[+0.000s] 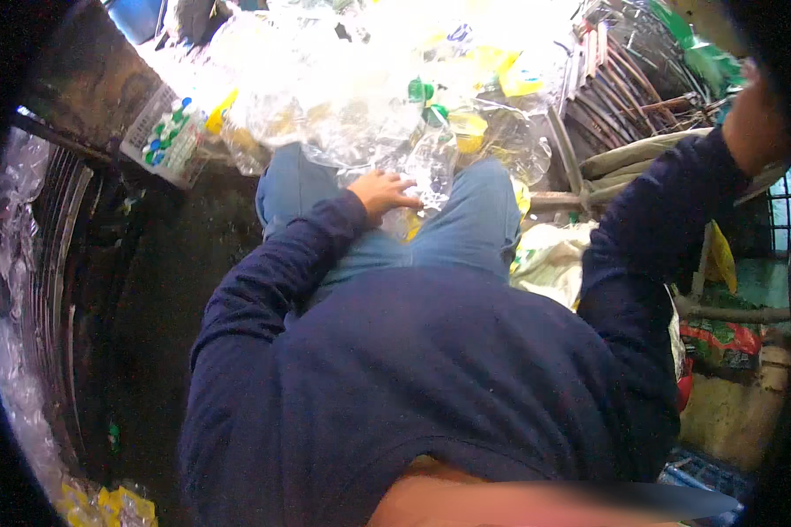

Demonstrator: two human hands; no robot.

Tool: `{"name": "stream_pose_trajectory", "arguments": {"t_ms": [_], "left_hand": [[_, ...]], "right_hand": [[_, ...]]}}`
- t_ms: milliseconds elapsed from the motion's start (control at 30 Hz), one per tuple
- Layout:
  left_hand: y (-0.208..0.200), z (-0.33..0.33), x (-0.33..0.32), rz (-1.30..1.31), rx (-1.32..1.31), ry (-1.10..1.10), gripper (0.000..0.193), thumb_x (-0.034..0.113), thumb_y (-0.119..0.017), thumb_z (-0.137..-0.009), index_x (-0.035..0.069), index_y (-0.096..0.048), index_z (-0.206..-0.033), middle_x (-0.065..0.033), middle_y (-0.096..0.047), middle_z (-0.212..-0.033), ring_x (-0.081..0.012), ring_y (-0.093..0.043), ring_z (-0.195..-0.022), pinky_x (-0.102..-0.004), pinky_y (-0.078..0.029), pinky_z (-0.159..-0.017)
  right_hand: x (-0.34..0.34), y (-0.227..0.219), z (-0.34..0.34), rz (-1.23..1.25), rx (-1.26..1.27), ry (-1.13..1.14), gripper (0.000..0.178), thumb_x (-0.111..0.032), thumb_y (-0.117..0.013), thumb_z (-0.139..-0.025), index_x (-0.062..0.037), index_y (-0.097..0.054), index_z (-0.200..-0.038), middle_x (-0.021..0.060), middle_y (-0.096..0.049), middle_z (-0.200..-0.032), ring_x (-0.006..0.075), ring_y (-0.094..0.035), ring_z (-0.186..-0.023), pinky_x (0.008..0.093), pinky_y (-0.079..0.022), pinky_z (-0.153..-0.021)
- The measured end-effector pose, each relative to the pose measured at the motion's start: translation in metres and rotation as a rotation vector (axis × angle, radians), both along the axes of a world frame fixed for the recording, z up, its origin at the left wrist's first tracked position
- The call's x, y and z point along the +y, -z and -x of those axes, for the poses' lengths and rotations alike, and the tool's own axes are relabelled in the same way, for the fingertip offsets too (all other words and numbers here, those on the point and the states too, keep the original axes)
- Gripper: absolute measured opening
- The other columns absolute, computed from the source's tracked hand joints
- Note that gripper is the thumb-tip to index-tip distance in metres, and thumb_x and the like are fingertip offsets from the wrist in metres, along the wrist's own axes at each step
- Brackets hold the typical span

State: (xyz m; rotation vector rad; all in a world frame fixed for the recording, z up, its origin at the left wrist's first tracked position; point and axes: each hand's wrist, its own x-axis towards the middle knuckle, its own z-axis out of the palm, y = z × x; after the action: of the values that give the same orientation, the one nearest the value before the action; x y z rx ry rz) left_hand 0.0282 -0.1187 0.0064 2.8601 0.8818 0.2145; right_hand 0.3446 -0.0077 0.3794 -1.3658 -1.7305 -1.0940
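I sit in a dark blue long-sleeved top and blue jeans [479, 224]. My left hand [385, 191] lies between my knees on a clear plastic bottle [426, 167], fingers curled over it. In front of my knees is a big heap of crushed clear plastic bottles [360, 88], some with green caps and yellow labels. My right arm is raised to the upper right; only the wrist and part of my right hand [756, 119] show at the frame's edge, and I cannot see the fingers.
A white plastic basket [145, 140] with green and blue bottle caps stands at the upper left. Rusty metal bars [624, 88] lie at the upper right. White and red sacks [721, 338] sit to my right. Dark ground is on my left.
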Motion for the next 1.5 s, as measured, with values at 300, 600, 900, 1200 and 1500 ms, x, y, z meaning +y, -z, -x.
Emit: {"name": "stream_pose_trajectory", "arguments": {"t_ms": [300,600,900,1200,1500], "left_hand": [[-0.019,0.020,0.014,0.259,-0.237,0.018,0.081,0.007,-0.079,-0.055,0.025,-0.047,-0.126,-0.0027,-0.042,-0.134,-0.0238,-0.045,-0.120,-0.0425,-0.041,-0.095],[-0.081,0.095,0.134,0.801,-1.344,-0.329,0.031,0.013,-0.061,-0.086,0.009,-0.054,-0.116,-0.0090,-0.052,-0.125,-0.0178,-0.063,-0.089,-0.0313,-0.053,-0.075],[-0.056,0.086,0.156,0.648,-1.041,-0.470,0.034,0.017,-0.061,-0.087,0.004,-0.052,-0.117,-0.0071,-0.056,-0.119,-0.0195,-0.057,-0.102,-0.0317,-0.051,-0.080],[-0.078,0.058,0.074,0.747,-1.101,-0.639,0.045,0.012,-0.064,-0.079,0.006,-0.047,-0.120,-0.0076,-0.052,-0.122,-0.0175,-0.055,-0.102,-0.0329,-0.043,-0.088],[-0.053,0.011,-0.020,0.210,-0.340,-0.551,0.078,0.038,-0.080,-0.059,0.028,-0.046,-0.129,-0.0135,-0.028,-0.142,-0.0392,-0.023,-0.132,-0.0585,-0.025,-0.101]], "right_hand": [[-0.062,0.377,-0.143,1.216,0.980,0.242,0.031,-0.021,-0.061,-0.080,-0.0017,-0.055,-0.104,0.0123,-0.063,-0.077,0.0227,-0.060,-0.073,0.0362,-0.047,-0.066],[-0.084,0.441,-0.148,1.397,1.313,0.136,0.039,-0.033,-0.060,-0.080,0.0005,-0.062,-0.099,0.0084,-0.065,-0.091,0.0156,-0.058,-0.075,0.0293,-0.046,-0.063],[0.123,0.371,-0.058,1.173,1.412,-0.531,0.028,-0.022,-0.059,-0.084,-0.0066,-0.060,-0.108,0.0053,-0.064,-0.103,0.0156,-0.064,-0.091,0.0283,-0.043,-0.057],[0.239,0.511,0.022,0.844,2.798,-0.792,0.019,-0.010,-0.052,-0.087,0.0015,-0.048,-0.102,0.0151,-0.056,-0.088,0.0148,-0.047,-0.057,0.0225,-0.041,-0.045],[0.274,0.524,0.003,1.189,2.464,-0.662,0.022,-0.030,-0.059,-0.085,-0.0089,-0.059,-0.093,0.0012,-0.061,-0.083,0.0101,-0.054,-0.066,0.0222,-0.039,-0.046]]}}
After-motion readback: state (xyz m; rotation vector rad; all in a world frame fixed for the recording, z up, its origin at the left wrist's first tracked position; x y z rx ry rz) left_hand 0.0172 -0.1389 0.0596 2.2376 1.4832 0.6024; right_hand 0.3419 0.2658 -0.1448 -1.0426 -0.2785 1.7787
